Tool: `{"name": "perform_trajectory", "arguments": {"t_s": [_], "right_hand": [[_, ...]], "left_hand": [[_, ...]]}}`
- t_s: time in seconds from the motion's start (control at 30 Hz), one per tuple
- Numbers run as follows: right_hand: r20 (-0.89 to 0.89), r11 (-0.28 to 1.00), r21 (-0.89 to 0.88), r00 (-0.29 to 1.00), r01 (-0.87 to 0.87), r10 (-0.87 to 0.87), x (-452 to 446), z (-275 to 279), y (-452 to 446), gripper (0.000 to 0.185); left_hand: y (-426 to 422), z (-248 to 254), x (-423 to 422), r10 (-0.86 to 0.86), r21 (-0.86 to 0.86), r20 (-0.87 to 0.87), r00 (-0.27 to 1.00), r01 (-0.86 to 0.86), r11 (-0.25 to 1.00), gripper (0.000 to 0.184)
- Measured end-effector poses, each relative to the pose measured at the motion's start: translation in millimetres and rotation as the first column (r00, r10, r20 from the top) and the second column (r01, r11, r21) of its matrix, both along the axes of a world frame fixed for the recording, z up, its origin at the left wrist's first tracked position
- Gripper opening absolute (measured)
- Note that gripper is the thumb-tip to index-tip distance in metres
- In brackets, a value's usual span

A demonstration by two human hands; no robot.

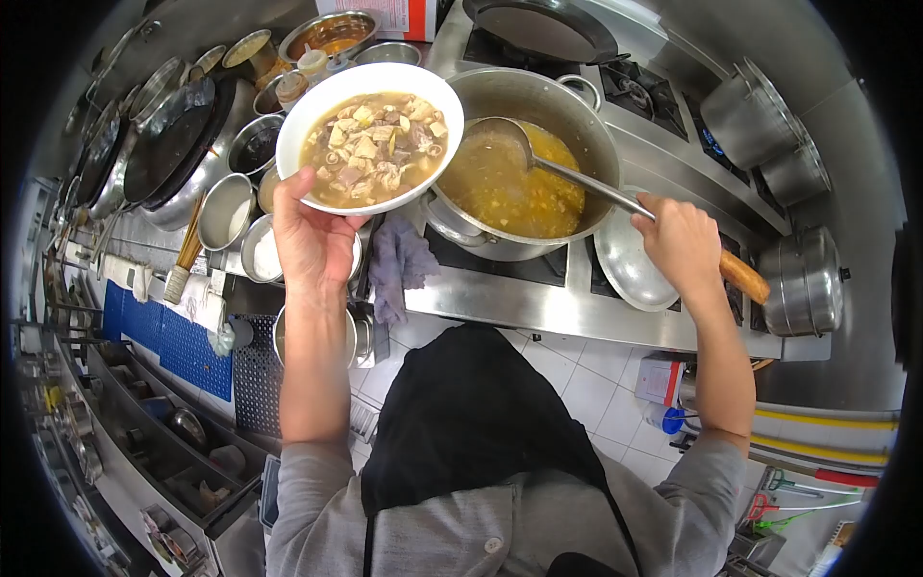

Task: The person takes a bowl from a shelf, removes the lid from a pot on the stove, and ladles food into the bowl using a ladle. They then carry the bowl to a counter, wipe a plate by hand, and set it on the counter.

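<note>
The left hand point(315, 236) holds a white bowl point(292, 135), its thumb up against the near rim and its other fingers curled beneath, so the fingers are closed around the bowl's underside and edge. Just beyond these fingers, the bowl carries a broth with chunks of pale and darker food point(370, 149), and it is tipped toward the camera.

The right hand point(678, 245) has its fingers wrapped around the handle of a ladle point(586, 181). The wooden grip point(745, 277) sticks out on the right of these fingers, while the metal shaft runs away to their left, down to the ladle's round head inside a large metal pot point(601, 135). The head lies in yellowish soup point(538, 207).

The pot stands on the stove point(538, 300), between the two hands and a little beyond their fingers. A round metal lid point(635, 264) lies just left of the right fingers, beside the pot. A crumpled grey-purple cloth point(399, 260) is near the left fingers, to their right, at the stove's edge. Left of the left fingers are small metal containers, one point(227, 212) with white contents. Far beyond the right fingers, a dark wide pan point(538, 34) sits at the back.
</note>
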State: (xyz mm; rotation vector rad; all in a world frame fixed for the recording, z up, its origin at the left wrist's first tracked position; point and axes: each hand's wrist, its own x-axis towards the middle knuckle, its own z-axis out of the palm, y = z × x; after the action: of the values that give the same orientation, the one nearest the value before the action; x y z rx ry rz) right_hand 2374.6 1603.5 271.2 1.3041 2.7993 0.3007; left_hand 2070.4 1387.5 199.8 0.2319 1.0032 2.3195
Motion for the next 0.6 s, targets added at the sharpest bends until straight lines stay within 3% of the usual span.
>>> {"name": "perform_trajectory", "arguments": {"t_s": [0.17,0.3,0.33,0.6], "right_hand": [[-0.161,0.994,-0.105,0.987,-0.023,0.006,18,7,33,0.028],[-0.173,0.835,-0.525,0.94,0.164,-0.293,26,31,61,0.031],[-0.219,0.802,-0.584,0.928,0.123,-0.302,32,36,67,0.03],[-0.296,0.756,-0.653,0.904,0.046,-0.31,48,121,59,0.032]], "left_hand": [[-2,0,0,0.005,0.008,0.003,1.0,-0.005,1.0,0.062],[-2,-2,-1,0.026,0.015,0.028,0.999,-0.026,1.0,0.059],[-1,-2,0,0.038,0.012,0.037,0.999,-0.038,0.999,0.057],[1,-17,-5,-0.029,-0.004,0.014,0.999,0.029,1.0,0.064]]}}
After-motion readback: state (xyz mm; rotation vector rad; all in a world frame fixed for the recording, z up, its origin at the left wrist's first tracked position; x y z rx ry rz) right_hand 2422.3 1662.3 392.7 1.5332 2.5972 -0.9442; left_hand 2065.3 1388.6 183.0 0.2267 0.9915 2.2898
